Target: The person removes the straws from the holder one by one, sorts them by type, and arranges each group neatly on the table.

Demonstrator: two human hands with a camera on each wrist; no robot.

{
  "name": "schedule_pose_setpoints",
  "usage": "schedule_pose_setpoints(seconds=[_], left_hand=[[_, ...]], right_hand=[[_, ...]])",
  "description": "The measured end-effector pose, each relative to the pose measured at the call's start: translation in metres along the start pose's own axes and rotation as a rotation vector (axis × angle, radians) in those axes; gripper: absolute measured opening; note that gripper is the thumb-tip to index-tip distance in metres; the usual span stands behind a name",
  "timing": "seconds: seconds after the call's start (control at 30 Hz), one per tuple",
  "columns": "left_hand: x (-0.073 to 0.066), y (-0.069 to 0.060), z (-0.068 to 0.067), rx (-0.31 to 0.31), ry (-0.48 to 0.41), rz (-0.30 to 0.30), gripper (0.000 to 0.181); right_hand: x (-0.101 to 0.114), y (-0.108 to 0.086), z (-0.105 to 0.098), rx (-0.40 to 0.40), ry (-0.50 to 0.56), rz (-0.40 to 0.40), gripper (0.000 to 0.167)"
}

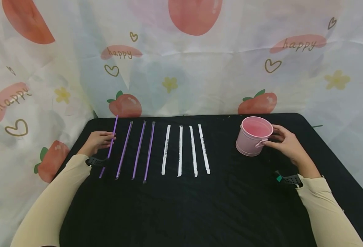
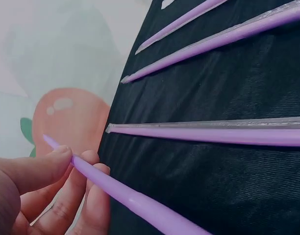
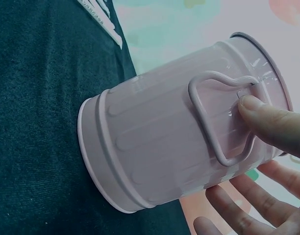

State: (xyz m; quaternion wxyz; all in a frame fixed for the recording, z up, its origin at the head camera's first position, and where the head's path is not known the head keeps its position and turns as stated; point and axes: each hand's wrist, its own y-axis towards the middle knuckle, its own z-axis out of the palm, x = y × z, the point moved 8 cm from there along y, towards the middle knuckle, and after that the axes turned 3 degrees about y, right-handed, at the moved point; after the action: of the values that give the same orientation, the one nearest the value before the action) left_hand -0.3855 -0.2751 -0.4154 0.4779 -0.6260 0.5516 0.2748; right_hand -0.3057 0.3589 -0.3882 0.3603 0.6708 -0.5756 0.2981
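Observation:
My left hand (image 1: 97,142) pinches a purple straw (image 2: 135,200) between thumb and fingers. The straw is raised aslant at the table's left, and no wrapper shows on it in the left wrist view. Beside it, three purple straws in clear sleeves lie on the cloth, the nearest one (image 1: 124,151) just to the right. On the right, my right hand (image 1: 288,145) grips a pink metal bucket (image 1: 246,141) by its side. In the right wrist view the thumb presses by the wire handle (image 3: 205,120), fingers beyond the wall. The bucket's base appears to rest on the cloth.
Several white printed paper sleeves, narrow like straws, lie in a row mid-table; one sleeve (image 1: 203,149) is nearest the bucket. Black cloth (image 1: 181,209) covers the table. A patterned curtain (image 1: 200,75) hangs behind and at the left side.

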Motion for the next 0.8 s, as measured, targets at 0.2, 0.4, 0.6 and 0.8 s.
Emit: schedule_pose_setpoints(seconds=[0.2, 0.4, 0.6, 0.8], left_hand=[[0.003, 0.003, -0.002, -0.019, 0.017, -0.005, 0.049], [0.012, 0.003, -0.003, -0.044, 0.021, -0.046, 0.048], [0.022, 0.003, -0.007, -0.084, -0.001, -0.070, 0.047], [0.028, 0.005, -0.009, -0.123, 0.029, -0.084, 0.047]], right_hand=[[0.000, 0.000, 0.000, 0.001, -0.007, 0.011, 0.071], [0.001, 0.000, 0.000, 0.003, -0.013, 0.015, 0.071], [0.001, 0.000, 0.000, 0.004, -0.019, 0.025, 0.072], [0.000, -0.001, 0.000, 0.002, -0.013, 0.026, 0.072]])
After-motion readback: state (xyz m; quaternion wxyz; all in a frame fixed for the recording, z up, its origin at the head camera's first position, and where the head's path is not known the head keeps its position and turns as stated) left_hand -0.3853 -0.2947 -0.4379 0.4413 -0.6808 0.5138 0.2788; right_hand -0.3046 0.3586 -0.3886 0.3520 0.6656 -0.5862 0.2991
